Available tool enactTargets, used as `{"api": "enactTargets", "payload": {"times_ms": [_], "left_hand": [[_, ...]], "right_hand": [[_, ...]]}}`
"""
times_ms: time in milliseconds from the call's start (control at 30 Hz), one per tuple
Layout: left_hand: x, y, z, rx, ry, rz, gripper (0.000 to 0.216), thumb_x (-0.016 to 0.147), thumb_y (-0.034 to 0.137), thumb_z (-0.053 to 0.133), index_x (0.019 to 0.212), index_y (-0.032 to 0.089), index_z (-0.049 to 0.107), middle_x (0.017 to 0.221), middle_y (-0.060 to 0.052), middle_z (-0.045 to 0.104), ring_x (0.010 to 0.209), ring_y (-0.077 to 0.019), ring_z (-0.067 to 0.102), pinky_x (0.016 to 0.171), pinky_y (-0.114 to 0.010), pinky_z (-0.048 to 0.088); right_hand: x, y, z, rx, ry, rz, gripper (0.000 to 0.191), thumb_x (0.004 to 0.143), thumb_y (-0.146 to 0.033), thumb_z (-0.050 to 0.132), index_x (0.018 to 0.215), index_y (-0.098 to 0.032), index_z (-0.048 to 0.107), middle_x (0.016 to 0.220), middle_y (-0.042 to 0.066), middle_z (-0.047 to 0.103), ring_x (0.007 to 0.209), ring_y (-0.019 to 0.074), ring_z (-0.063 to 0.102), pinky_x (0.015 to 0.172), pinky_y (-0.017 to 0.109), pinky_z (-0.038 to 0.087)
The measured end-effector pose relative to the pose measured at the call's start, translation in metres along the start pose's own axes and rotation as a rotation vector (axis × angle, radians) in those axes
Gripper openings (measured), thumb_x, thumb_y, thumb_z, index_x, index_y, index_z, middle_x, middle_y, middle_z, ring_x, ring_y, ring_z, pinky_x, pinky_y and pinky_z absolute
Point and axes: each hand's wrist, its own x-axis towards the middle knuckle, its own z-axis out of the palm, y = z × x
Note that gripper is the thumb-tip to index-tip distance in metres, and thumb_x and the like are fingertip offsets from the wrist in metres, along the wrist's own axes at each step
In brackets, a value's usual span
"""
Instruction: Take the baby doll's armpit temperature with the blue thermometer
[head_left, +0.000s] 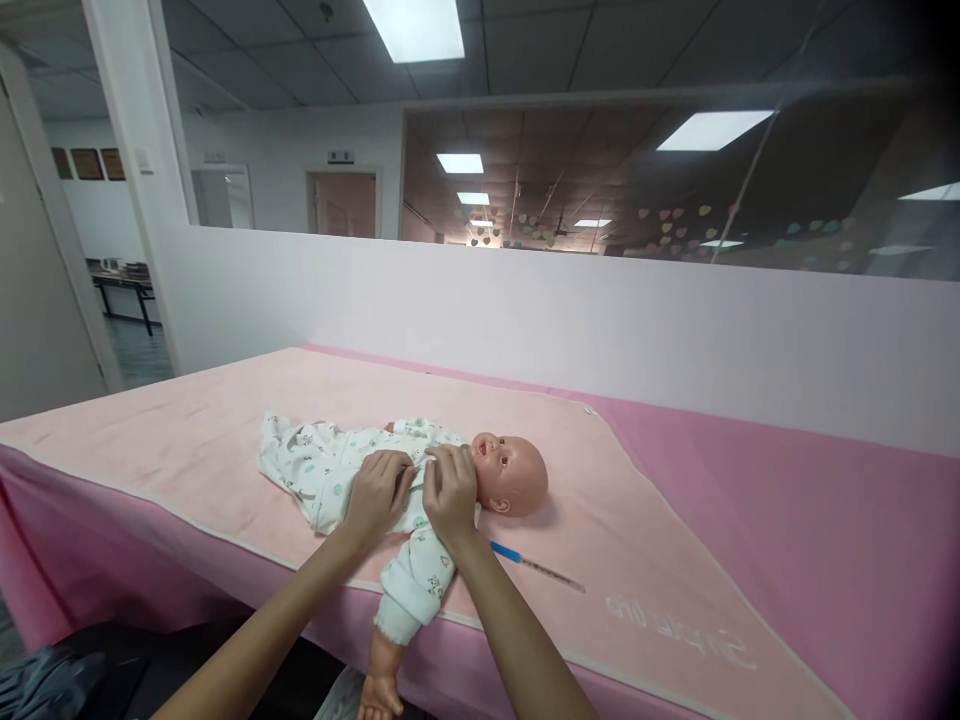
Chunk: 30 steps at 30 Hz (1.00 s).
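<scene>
A baby doll (517, 480) lies on its back on the bed-like table, its head to the right. It wears a white printed romper (315, 460), and one bare doll hand (381, 690) hangs over the front edge. My left hand (381, 487) rests on the chest with curled fingers pinching the romper front. Close beside it, near the doll's neck, my right hand (451, 485) is closed on the same cloth. The fingertips and any fastener are partly hidden. A thin thermometer-like stick with a blue end (536, 567) lies just right of my right forearm.
A pale pink blanket (187, 430) lies over a darker pink cover (787, 490) on the table. Behind stands a white half-wall (525, 310) with windows above. A doorway at the far left shows a side table (124, 280) in another room. Dark fabric is at lower left.
</scene>
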Motion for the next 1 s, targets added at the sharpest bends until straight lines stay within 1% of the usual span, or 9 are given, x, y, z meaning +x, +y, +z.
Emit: {"api": "enactTargets", "payload": {"times_ms": [100,200,300,467,567,667,833,1000], "left_hand": [[-0.0010,-0.0026,0.0019,-0.026,0.033,-0.024,0.022,0.091,0.027,0.034,0.083,0.017,0.051,0.080,-0.006,0.059,0.076,-0.0167,0.051,0.071,-0.030,0.040],[-0.0024,-0.0043,0.0033,-0.059,0.035,-0.061,0.023,0.091,0.028,0.032,0.083,0.017,0.050,0.078,-0.005,0.059,0.073,-0.0164,0.051,0.068,-0.030,0.041],[-0.0034,-0.0051,0.0037,-0.075,0.036,-0.088,0.024,0.091,0.028,0.031,0.083,0.018,0.050,0.078,-0.005,0.059,0.073,-0.0165,0.053,0.068,-0.030,0.041],[-0.0032,-0.0044,0.0017,-0.071,0.034,-0.149,0.023,0.092,0.029,0.030,0.082,0.018,0.049,0.077,-0.005,0.060,0.071,-0.0168,0.053,0.066,-0.029,0.041],[-0.0028,-0.0039,0.0002,-0.089,0.021,-0.171,0.024,0.092,0.030,0.030,0.082,0.019,0.048,0.075,-0.004,0.060,0.068,-0.0161,0.053,0.064,-0.029,0.041],[-0.0029,-0.0041,-0.0001,-0.094,0.010,-0.196,0.024,0.092,0.030,0.029,0.082,0.019,0.048,0.075,-0.003,0.060,0.068,-0.0160,0.054,0.062,-0.028,0.041],[-0.0027,-0.0044,0.0007,-0.090,0.010,-0.195,0.024,0.092,0.030,0.029,0.081,0.019,0.048,0.074,-0.003,0.060,0.066,-0.0155,0.055,0.061,-0.028,0.041],[-0.0024,-0.0033,0.0005,-0.076,0.010,-0.175,0.024,0.092,0.029,0.029,0.081,0.019,0.048,0.073,-0.003,0.060,0.065,-0.0156,0.054,0.062,-0.028,0.041]], "right_hand": [[0.0009,-0.0029,-0.0018,-0.040,-0.144,-0.040,0.013,0.081,-0.017,0.047,0.083,-0.019,0.059,0.086,0.005,0.060,0.083,0.0182,0.051,0.076,0.033,0.038],[0.0007,-0.0032,-0.0010,-0.057,-0.204,-0.026,0.010,0.080,-0.018,0.048,0.080,-0.019,0.058,0.083,0.004,0.060,0.083,0.0183,0.051,0.076,0.032,0.037],[0.0000,-0.0022,0.0001,-0.054,-0.219,-0.036,0.009,0.080,-0.019,0.050,0.083,-0.020,0.058,0.084,0.004,0.060,0.084,0.0181,0.051,0.075,0.031,0.038],[-0.0007,-0.0020,0.0007,-0.046,-0.236,-0.089,0.013,0.082,-0.019,0.050,0.092,-0.020,0.058,0.091,0.005,0.061,0.086,0.0188,0.051,0.078,0.032,0.038],[-0.0007,-0.0022,0.0011,-0.072,-0.244,-0.143,0.014,0.084,-0.019,0.048,0.092,-0.021,0.059,0.092,0.004,0.061,0.085,0.0181,0.051,0.078,0.033,0.038],[-0.0004,-0.0020,0.0020,-0.093,-0.245,-0.173,0.012,0.083,-0.020,0.050,0.091,-0.021,0.060,0.092,0.004,0.061,0.085,0.0178,0.050,0.079,0.033,0.038],[-0.0005,-0.0022,0.0029,-0.088,-0.256,-0.148,0.011,0.079,-0.018,0.054,0.089,-0.020,0.059,0.098,0.005,0.059,0.090,0.0189,0.050,0.081,0.034,0.039],[-0.0011,-0.0027,0.0034,-0.066,-0.252,-0.120,0.009,0.080,-0.017,0.052,0.086,-0.020,0.058,0.093,0.005,0.060,0.088,0.0184,0.050,0.080,0.033,0.039]]}}
